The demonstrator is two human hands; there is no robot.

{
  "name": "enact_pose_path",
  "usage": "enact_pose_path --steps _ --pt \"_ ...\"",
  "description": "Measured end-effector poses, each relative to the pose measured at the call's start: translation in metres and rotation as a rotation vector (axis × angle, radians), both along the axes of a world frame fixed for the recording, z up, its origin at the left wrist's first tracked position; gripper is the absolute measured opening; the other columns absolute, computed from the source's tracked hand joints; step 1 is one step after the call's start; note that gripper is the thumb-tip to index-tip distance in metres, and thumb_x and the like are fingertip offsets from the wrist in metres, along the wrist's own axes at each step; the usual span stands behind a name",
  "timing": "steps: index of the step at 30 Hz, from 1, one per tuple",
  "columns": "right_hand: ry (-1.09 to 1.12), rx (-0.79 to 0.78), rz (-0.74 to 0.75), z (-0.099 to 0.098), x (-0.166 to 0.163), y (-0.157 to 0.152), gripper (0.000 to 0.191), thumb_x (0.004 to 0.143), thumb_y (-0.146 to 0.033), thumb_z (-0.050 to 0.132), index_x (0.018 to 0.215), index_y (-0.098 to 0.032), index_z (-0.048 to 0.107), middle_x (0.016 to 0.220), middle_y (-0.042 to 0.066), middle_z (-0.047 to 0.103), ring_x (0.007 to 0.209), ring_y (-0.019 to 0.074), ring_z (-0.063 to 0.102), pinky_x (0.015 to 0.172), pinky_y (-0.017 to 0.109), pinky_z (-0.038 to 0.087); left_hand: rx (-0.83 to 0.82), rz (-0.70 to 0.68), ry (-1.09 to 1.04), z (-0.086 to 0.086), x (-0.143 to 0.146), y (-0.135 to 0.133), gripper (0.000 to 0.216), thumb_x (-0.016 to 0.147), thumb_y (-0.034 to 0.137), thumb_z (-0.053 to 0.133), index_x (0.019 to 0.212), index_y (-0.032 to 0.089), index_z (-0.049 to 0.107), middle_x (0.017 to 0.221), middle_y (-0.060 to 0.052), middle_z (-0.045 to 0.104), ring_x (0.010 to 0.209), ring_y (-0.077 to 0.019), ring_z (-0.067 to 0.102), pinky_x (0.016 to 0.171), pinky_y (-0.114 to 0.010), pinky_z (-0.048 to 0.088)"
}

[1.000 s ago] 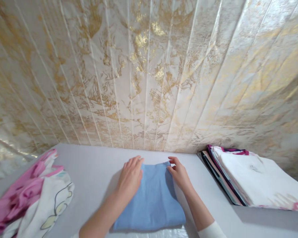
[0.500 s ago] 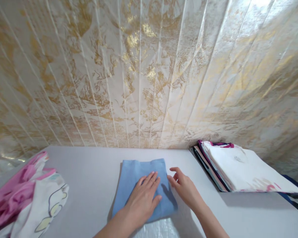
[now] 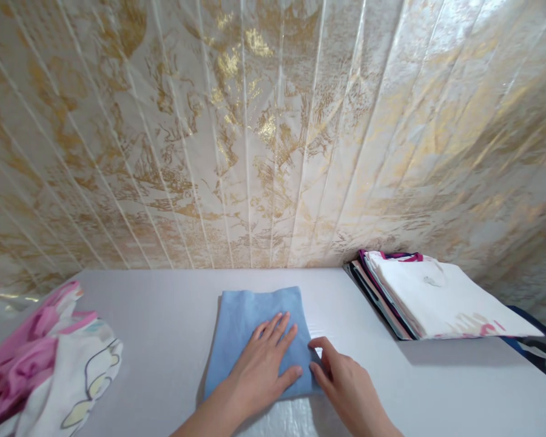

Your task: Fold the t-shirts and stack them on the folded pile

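At six o'clock we see the cloth, our left hand spread flat on it, probably to steady it; our right hand curls at its four o'clock edge, pinching or not we cannot tell. The pale worktop meets a gold-patterned wall at twelve.

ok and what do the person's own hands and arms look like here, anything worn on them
Both the left hand and the right hand are bare, with no gloves, and no rings, bracelets or watch show. The left forearm is bare as far as it shows; no sleeve is in view. Any nail polish is too small to tell.
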State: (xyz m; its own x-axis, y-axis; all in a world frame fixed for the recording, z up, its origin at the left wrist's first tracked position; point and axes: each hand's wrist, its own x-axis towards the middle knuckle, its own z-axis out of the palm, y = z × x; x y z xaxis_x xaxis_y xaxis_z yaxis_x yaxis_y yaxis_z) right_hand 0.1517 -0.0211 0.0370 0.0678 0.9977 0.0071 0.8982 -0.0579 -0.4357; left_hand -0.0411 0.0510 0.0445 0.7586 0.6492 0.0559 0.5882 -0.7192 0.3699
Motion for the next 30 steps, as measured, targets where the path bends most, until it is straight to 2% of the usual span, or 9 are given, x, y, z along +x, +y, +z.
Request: enact_pose_path --steps 3,7,11,14,16,18,22,27,30 --pt "-0.064 0.076 0.034 -0.013 0.001 -0.003 0.028 0.09 -0.019 0.036 0.112 -0.027 0.051 0.08 0.001 0.07 0.07 0.0197 0.068 0.058 0.026 0.042 -0.027 0.016 0.013 0.004 0.001 -0.002 0.065 0.094 0.05 0.05 0.149 0.021 0.033 0.158 -0.011 0.018 0.146 -0.0294 0.018 0.115 -0.05 0.022" --pt "-0.15 0.321 0.084 -0.015 -0.003 -0.004 0.037 0.08 -0.008 0.037 0.108 -0.026 0.053 0.097 0.005 0.067 0.084 0.0211 0.067 0.062 0.028 0.05 -0.034 -0.007 -0.006 0.009 0.005 -0.008 0.06 0.096 0.046 0.048 0.148 0.018 0.036 0.157 -0.011 0.021 0.145 -0.0282 0.021 0.116 -0.049 0.024" --pt "-0.094 0.498 0.188 -0.004 -0.02 0.01 0.046 0.079 -0.006 0.037 0.119 -0.023 0.053 0.113 0.009 0.064 0.1 0.0217 0.064 0.082 0.035 0.055 0.048 0.03 0.009 0.01 0.007 -0.011 0.057 0.095 0.036 0.049 0.146 0.013 0.039 0.155 -0.013 0.026 0.144 -0.0267 0.025 0.115 -0.046 0.029" --pt "-0.084 0.557 0.214 -0.006 -0.041 0.032 0.049 0.085 -0.009 0.036 0.132 -0.018 0.048 0.135 0.013 0.056 0.124 0.023 0.054 0.096 0.038 0.051 0.202 0.151 0.024 0.001 -0.002 -0.007 0.053 0.093 0.027 0.046 0.144 0.011 0.042 0.154 -0.014 0.029 0.143 -0.0265 0.027 0.114 -0.045 0.031" --pt "-0.136 0.514 0.239 -0.013 -0.053 0.046 0.049 0.089 -0.014 0.038 0.138 -0.015 0.047 0.145 0.014 0.048 0.135 0.0258 0.042 0.103 0.042 0.046 0.286 0.237 0.051 -0.008 -0.013 -0.002 0.054 0.091 0.025 0.046 0.143 0.011 0.042 0.153 -0.014 0.033 0.142 -0.0274 0.029 0.113 -0.046 0.031" --pt "-0.189 0.402 0.24 -0.02 -0.061 0.057 0.049 0.092 -0.022 0.042 0.14 -0.014 0.047 0.15 0.012 0.041 0.141 0.0284 0.034 0.108 0.047 0.04 0.323 0.278 0.063 -0.016 -0.025 0.004 0.054 0.092 0.027 0.046 0.144 0.012 0.042 0.151 -0.013 0.037 0.141 -0.0275 0.032 0.113 -0.046 0.033" --pt "-0.26 0.19 0.164 -0.021 -0.064 0.066 0.054 0.096 -0.039 0.043 0.144 -0.016 0.044 0.155 0.009 0.03 0.143 0.0303 0.028 0.113 0.049 0.031 0.298 0.25 0.035 -0.022 -0.039 0.009 0.052 0.096 0.033 0.044 0.146 0.016 0.039 0.152 -0.01 0.036 0.141 -0.026 0.033 0.112 -0.046 0.033" --pt "-0.314 0.096 0.111 -0.013 -0.066 0.062 0.058 0.096 -0.045 0.041 0.147 -0.018 0.039 0.157 0.009 0.021 0.145 0.0294 0.022 0.115 0.048 0.024 0.27 0.243 -0.014 -0.023 -0.037 0.008 0.051 0.097 0.03 0.043 0.146 0.017 0.039 0.153 -0.01 0.035 0.141 -0.0245 0.033 0.113 -0.045 0.032" --pt "-0.338 0.09 0.075 -0.013 -0.07 0.061 0.06 0.096 -0.047 0.04 0.147 -0.016 0.038 0.157 0.011 0.02 0.145 0.0294 0.021 0.115 0.049 0.023 0.31 0.341 -0.059 -0.032 -0.045 0.007 0.052 0.097 0.034 0.042 0.146 0.017 0.038 0.155 -0.012 0.031 0.142 -0.0262 0.03 0.11 -0.044 0.035"
